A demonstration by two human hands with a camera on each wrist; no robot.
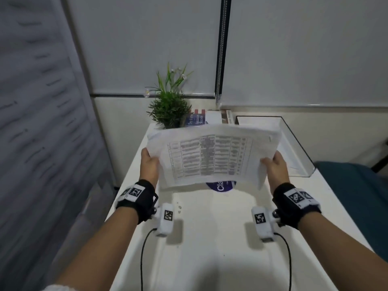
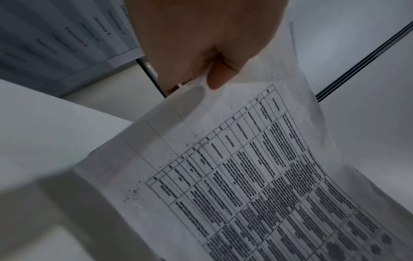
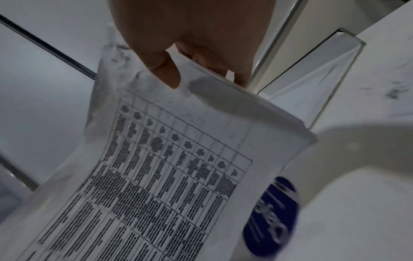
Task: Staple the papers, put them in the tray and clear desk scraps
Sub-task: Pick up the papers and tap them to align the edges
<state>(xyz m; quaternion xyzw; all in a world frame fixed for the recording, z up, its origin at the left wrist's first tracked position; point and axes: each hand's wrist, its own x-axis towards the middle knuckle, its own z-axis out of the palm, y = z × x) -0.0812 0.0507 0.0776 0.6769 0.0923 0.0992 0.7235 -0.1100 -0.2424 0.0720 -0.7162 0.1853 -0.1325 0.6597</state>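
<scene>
A stack of white papers with a printed table is held up above the white desk, tilted toward me. My left hand pinches its left edge, thumb on top, as the left wrist view shows on the papers under my left hand. My right hand pinches the right edge; in the right wrist view its thumb lies on the papers below my right hand. A clear tray stands at the desk's right rear, just beyond the right hand. A few small scraps lie on the desk near my left wrist.
A potted green plant and a row of books stand at the desk's back. A blue round label shows under the papers, also blue round label. A grey panel borders the left, a teal surface the right.
</scene>
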